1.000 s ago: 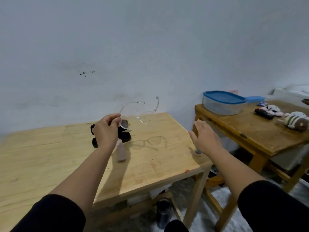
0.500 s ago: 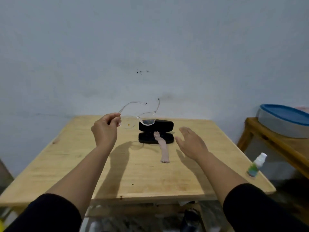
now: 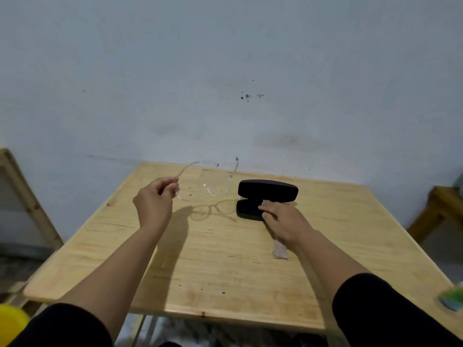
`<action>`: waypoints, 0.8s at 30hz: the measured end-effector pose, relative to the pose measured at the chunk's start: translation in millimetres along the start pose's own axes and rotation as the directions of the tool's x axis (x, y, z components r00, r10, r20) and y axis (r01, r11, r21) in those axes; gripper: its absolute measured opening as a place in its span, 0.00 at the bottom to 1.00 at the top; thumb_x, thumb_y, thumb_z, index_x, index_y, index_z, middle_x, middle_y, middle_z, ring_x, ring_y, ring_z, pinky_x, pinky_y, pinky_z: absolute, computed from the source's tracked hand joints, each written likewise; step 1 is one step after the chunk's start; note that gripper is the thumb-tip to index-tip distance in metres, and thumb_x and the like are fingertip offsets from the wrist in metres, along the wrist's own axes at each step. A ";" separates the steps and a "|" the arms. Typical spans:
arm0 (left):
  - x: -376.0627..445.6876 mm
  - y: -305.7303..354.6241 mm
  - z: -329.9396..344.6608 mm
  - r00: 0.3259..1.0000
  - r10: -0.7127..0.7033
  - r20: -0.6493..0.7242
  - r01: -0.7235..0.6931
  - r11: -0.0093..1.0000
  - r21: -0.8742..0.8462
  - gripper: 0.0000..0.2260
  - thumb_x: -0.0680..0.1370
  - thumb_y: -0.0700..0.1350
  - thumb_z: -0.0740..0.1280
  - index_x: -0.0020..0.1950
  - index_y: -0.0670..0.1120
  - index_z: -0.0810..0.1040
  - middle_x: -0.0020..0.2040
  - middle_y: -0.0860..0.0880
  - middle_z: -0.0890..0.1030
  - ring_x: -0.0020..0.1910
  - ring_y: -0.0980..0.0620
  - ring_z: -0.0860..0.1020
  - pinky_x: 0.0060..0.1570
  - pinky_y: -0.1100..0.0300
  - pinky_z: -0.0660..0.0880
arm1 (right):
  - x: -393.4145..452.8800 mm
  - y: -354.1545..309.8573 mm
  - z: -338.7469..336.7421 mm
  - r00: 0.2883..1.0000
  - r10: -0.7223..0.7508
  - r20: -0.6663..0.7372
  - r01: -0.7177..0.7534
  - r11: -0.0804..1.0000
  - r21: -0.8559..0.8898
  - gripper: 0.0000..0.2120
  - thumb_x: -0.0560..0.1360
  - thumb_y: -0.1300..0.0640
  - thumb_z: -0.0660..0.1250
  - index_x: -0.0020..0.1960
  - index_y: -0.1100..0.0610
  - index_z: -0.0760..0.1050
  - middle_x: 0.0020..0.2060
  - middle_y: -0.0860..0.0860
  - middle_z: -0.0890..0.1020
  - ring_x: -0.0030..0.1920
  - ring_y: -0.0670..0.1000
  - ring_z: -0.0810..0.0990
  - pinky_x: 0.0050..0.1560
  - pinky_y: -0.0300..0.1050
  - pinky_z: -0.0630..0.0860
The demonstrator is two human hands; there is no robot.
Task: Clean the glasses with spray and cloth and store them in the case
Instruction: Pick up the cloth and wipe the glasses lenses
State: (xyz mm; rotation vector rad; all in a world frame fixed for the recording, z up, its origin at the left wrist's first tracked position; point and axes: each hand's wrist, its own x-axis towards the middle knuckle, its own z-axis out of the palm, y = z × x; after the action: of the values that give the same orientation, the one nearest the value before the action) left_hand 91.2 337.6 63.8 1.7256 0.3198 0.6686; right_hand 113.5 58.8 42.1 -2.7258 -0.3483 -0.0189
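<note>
Our left hand is raised above the pale wooden table, its fingers and thumb curled round the hinge end of a pair of clear plastic-framed glasses, pinching the frame near the left lens. The glasses hang in the air with both temples unfolded and pointing away from us toward the grey-white wall, and their shadow falls on the tabletop just below, between our two hands. To the right of the glasses lies the black oblong hard-shell glasses case, open, its lid standing up behind the lower tray, on the far middle of the table. Our right hand lies low over the near right part of that tray, fingers stretched forward and fairly flat, resting on a narrow pinkish cleaning cloth whose one end shows at our fingertips on the case and whose other end trails out on the wood beneath our wrist; we cannot tell whether the fingers are pinching it or only pressing. At the right edge a blurred green and white object sits on the table corner, and a yellow round object shows at the lower left.
</note>
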 end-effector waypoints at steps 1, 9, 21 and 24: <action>1.0 -0.5 1.7 1.000 -0.004 0.002 0.004 1.000 0.000 0.06 0.75 0.39 0.67 0.47 0.48 0.82 0.39 0.49 0.83 0.39 0.54 0.82 0.43 0.74 0.73 | 2.1 1.3 1.7 1.000 -0.016 0.008 0.016 1.000 -0.001 0.18 0.78 0.52 0.56 0.65 0.51 0.73 0.67 0.50 0.75 0.66 0.54 0.72 0.64 0.46 0.67; 1.3 -1.6 17.4 0.999 -0.031 0.017 0.030 1.000 0.007 0.06 0.76 0.39 0.66 0.49 0.47 0.82 0.38 0.52 0.82 0.39 0.57 0.81 0.50 0.64 0.74 | 3.8 9.2 -2.6 1.000 -0.011 0.005 0.010 0.983 0.185 0.20 0.73 0.54 0.59 0.64 0.54 0.74 0.58 0.52 0.78 0.59 0.51 0.75 0.58 0.39 0.69; -18.4 -6.3 43.1 0.997 -0.034 0.075 0.033 0.999 0.009 0.06 0.75 0.39 0.67 0.49 0.44 0.83 0.39 0.48 0.83 0.35 0.64 0.80 0.51 0.62 0.75 | -46.3 30.4 -7.7 0.998 -0.049 -0.051 0.056 0.987 0.151 0.20 0.69 0.50 0.69 0.61 0.44 0.75 0.52 0.45 0.76 0.52 0.44 0.74 0.52 0.36 0.68; -23.4 -5.3 46.3 0.995 -0.046 0.086 0.046 0.999 -0.005 0.06 0.75 0.39 0.67 0.50 0.44 0.82 0.40 0.48 0.83 0.38 0.60 0.80 0.50 0.63 0.75 | -52.4 32.6 2.1 0.998 -0.015 -0.057 0.025 0.984 0.179 0.21 0.70 0.50 0.72 0.62 0.49 0.76 0.54 0.50 0.78 0.55 0.48 0.75 0.54 0.37 0.67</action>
State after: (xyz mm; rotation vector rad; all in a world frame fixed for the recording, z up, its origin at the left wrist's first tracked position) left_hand 100.5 289.4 46.2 1.7299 0.2955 0.5595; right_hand 70.7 18.0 24.6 -2.5380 -0.3434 -0.0659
